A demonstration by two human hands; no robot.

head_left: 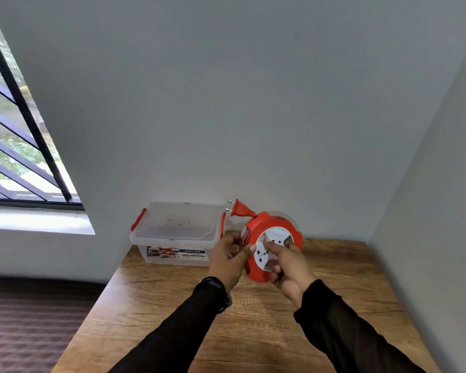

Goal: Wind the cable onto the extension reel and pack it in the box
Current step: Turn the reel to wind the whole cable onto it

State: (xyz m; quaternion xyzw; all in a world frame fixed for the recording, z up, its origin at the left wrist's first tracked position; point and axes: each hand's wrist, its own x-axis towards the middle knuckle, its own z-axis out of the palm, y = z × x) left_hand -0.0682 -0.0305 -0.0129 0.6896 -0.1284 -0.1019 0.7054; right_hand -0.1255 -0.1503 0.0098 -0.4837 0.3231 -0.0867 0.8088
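A round red extension reel [285, 227] with a white socket face is held up above the wooden table [172, 305]. My left hand [228, 258] grips its left edge, thumb on the front rim. My right hand [287, 267] holds the lower right side, with a finger on the white face. The red cable is wound inside the reel. The red two-pin plug [239, 208] sticks out at the reel's upper left. A clear plastic box [156, 238] with red side latches stands open, without a lid, on the table to the left of the reel, against the wall.
Grey walls close in behind and to the right of the table. A barred window [16, 146] is at the left, with a white sill below it. A dark patterned surface [24, 327] lies left of the table's edge.
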